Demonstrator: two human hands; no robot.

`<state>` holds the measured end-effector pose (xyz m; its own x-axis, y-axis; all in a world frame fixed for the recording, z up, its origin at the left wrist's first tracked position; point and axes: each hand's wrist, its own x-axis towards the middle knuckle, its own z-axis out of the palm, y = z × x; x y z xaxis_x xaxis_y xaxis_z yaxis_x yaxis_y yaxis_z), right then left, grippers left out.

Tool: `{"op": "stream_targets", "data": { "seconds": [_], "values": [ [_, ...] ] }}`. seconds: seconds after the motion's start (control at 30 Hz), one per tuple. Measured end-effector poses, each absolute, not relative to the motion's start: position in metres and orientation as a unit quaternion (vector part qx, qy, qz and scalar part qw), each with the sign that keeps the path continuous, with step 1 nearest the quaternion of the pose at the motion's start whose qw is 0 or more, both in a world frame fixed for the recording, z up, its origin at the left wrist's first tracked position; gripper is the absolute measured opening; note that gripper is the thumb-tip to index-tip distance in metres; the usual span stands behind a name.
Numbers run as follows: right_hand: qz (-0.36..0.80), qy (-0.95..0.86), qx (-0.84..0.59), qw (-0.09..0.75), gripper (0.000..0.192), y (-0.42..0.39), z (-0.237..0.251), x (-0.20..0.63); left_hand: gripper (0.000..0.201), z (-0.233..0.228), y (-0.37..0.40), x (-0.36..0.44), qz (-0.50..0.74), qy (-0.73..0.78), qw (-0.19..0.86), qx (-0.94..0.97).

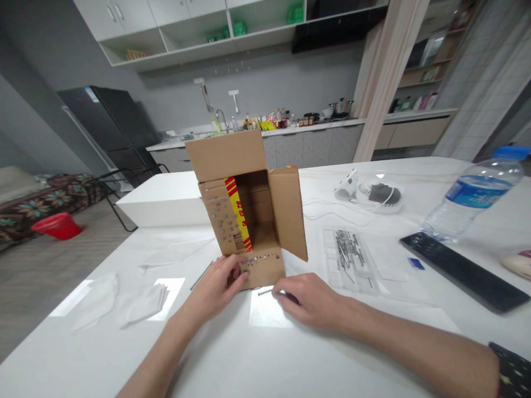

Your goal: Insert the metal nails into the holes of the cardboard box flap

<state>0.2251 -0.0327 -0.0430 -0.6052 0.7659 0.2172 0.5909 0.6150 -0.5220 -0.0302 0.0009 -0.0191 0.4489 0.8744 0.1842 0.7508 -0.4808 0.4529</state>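
Observation:
An open cardboard box stands on the table with its opening towards me. Grey metal heads dot its left flap, beside yellow-and-red tape. More heads or holes run along the lower flap, which lies on the tabletop. My left hand rests against that flap's left side, fingers curled and gripping there; some fingertips are hidden. Just in front of the flap, my right hand is closed on a thin silver nail, which points left. A clear plastic case holding several loose nails lies to the right.
A black phone-like slab, a water bottle and a small blue piece lie on the right. White tissues sit at the left, near a thin dark rod. A white block stands behind; a white corded device is back right.

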Motion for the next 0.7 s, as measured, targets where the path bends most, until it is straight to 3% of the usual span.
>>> {"op": "stream_targets", "data": {
  "seconds": [0.7],
  "values": [
    [0.205, -0.872, -0.389, 0.216, 0.022, -0.0333, -0.0426, 0.2252, 0.018, -0.0157, -0.0002, -0.0289, 0.201, 0.489, 0.153, 0.835]
  ]
}}
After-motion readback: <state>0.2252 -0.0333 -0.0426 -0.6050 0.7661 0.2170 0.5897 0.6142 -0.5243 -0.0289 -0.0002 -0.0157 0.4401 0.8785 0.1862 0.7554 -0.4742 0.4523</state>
